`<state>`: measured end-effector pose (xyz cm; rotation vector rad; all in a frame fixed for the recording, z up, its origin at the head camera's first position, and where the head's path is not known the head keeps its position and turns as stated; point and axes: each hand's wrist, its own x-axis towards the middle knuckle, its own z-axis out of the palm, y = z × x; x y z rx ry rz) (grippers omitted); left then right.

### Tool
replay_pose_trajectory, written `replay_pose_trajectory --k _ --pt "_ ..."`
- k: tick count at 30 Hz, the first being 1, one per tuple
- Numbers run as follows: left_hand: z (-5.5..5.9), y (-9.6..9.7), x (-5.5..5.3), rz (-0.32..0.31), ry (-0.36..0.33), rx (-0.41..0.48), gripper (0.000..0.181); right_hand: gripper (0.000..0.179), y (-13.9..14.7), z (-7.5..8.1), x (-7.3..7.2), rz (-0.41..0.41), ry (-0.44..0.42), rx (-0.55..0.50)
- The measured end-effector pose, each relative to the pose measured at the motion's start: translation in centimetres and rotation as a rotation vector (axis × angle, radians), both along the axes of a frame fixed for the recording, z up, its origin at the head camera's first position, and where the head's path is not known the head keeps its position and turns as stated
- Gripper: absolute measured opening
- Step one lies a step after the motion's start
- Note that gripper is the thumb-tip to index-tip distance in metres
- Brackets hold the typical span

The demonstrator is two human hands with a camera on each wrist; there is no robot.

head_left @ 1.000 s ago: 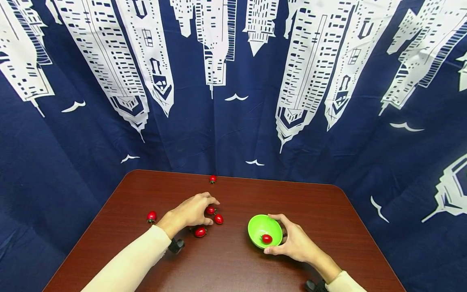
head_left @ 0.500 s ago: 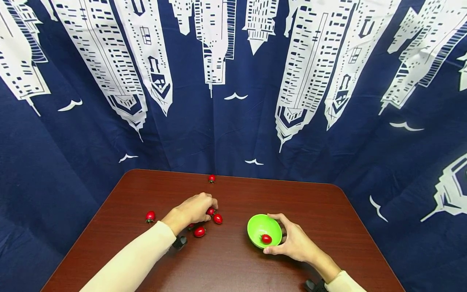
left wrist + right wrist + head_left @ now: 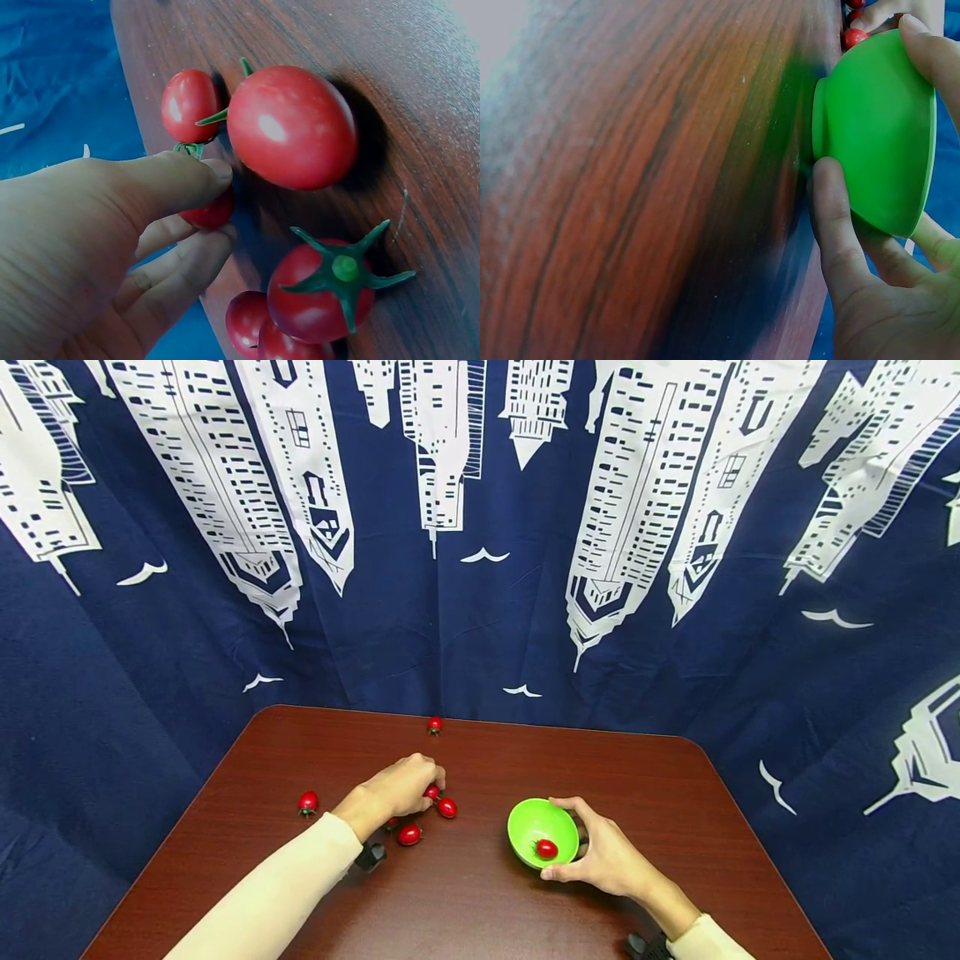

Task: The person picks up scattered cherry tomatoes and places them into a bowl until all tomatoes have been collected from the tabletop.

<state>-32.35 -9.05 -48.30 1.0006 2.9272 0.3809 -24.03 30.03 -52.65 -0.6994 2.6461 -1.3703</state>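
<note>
My left hand [image 3: 397, 787] pinches a small red cherry tomato [image 3: 211, 213] between thumb and fingers, low over the table left of centre. Right beside that hand lies another cherry tomato [image 3: 447, 807], and a further tomato [image 3: 408, 834] sits nearer the front. In the left wrist view, a tomato [image 3: 322, 292] shows its green star-shaped calyx. My right hand [image 3: 611, 858] grips the side of a light green bowl [image 3: 531, 817], thumb at the near rim and fingers round the far side. One cherry tomato [image 3: 546, 849] lies inside the bowl.
On the brown wooden table [image 3: 480, 910], a lone tomato [image 3: 307, 802] lies at the left and another tomato [image 3: 435, 725] near the back edge. Behind the table hangs a dark blue curtain [image 3: 480, 627] with white building prints.
My left hand's fingers have come down and closed on a cherry tomato. The right hand stays on the bowl, which has hardly moved.
</note>
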Motion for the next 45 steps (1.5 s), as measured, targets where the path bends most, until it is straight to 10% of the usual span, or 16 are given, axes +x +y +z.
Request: replay_pose_trajectory --k 22,45 --pt "2.9 1.5 1.6 0.105 -0.03 0.22 0.018 0.103 0.1 0.0 0.0 0.003 0.003 -0.007" --pt "5.8 6.4 3.7 0.016 0.025 0.279 0.015 0.104 0.0 0.0 0.1 -0.003 0.002 0.0"
